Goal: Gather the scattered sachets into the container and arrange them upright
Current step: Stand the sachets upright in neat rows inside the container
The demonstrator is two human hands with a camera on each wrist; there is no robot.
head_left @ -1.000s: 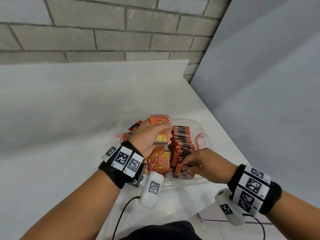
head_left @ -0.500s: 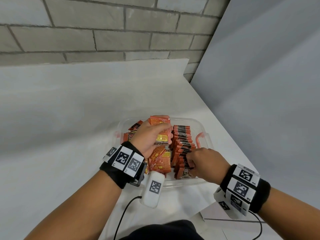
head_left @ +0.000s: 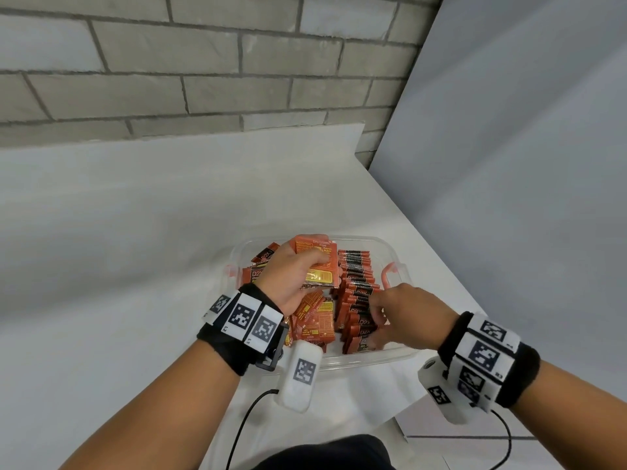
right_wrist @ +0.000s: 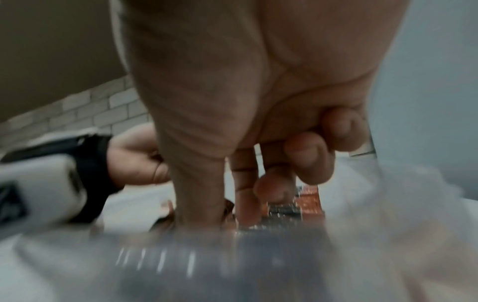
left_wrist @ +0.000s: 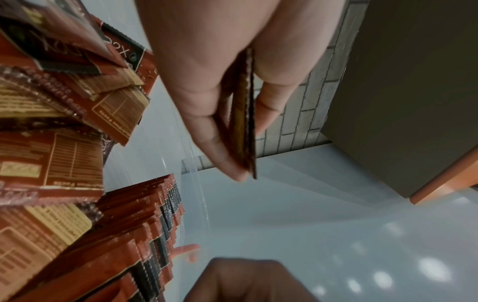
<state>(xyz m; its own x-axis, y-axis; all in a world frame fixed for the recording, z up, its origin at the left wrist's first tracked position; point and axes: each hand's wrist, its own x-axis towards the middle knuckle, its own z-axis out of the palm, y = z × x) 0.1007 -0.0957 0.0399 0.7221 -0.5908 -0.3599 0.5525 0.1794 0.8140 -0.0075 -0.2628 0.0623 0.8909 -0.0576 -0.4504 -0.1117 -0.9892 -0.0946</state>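
A clear plastic container [head_left: 373, 359] stands on the white table and holds orange sachets. My left hand [head_left: 305, 262] hovers above its left half and pinches a thin stack of sachets [head_left: 322, 276] between thumb and fingers; the left wrist view shows the stack [left_wrist: 245, 112] edge-on. Loose sachets [head_left: 315, 320] lie jumbled underneath. An upright row of sachets [head_left: 356, 266] fills the right half. My right hand [head_left: 375, 320] reaches into the near end of that row, with thumb and index finger [right_wrist: 245, 204] pinching its front sachets, while the other fingers are curled.
The container has an orange handle [head_left: 386, 273] on its right side. A brick wall [head_left: 203, 62] rises behind the white table [head_left: 135, 232], and a grey panel [head_left: 509, 164] closes off the right. The table's edge runs diagonally just right of the container. A black cable [head_left: 244, 422] hangs near my body.
My right hand has moved from the front end of the upright row further in and up along it, fingers now over the sachet tops. The left hand has barely moved with its stack.
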